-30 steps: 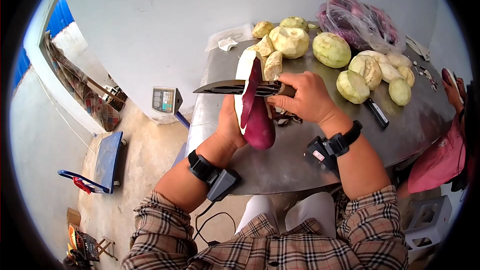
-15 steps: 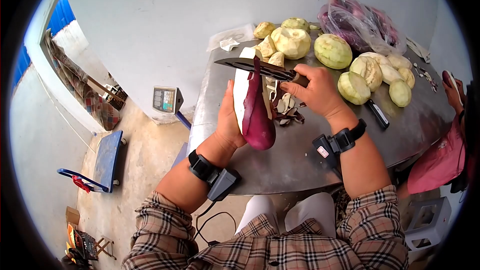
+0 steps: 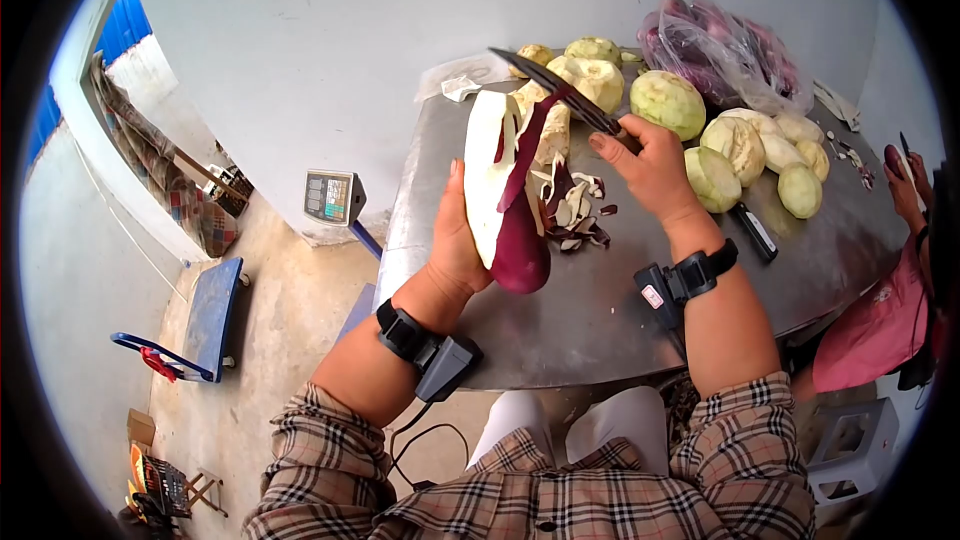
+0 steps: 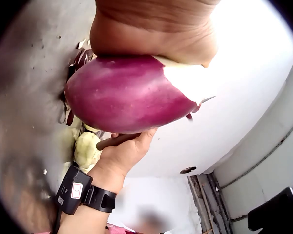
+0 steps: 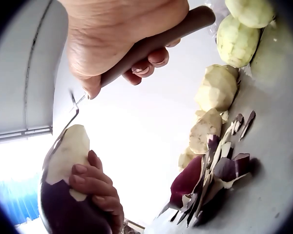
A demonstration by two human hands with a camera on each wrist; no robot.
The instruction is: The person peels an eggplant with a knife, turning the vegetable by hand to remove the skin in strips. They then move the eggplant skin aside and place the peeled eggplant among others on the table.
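The left hand point(image 3: 458, 240) grips a partly peeled eggplant point(image 3: 520, 255), held upright over the table; its upper and left parts are white, its lower end purple. In the right hand point(image 3: 655, 172) is the handle of a dark knife point(image 3: 560, 90), its blade pointing up and left above the eggplant's top. A strip of purple skin point(image 3: 525, 160) hangs between the blade and the eggplant. The right wrist view shows the fingers curled round the brown handle point(image 5: 136, 56) and the left fingers point(image 5: 95, 183) on the eggplant. Purple skin point(image 4: 127, 95) fills the middle of the left wrist view.
Peelings point(image 3: 572, 205) lie on the metal table point(image 3: 600, 340). Peeled eggplants point(image 3: 668, 103), a bag of purple ones point(image 3: 720, 50) and another knife point(image 3: 754, 230) are behind and right. A scale display point(image 3: 333, 198) stands left. Another person's hands point(image 3: 905, 185) are at the far right.
The knife has moved up and to the right, off the eggplant's body, and its tip now points more upward. The skin strip has lifted from the top. The left hand keeps its grip.
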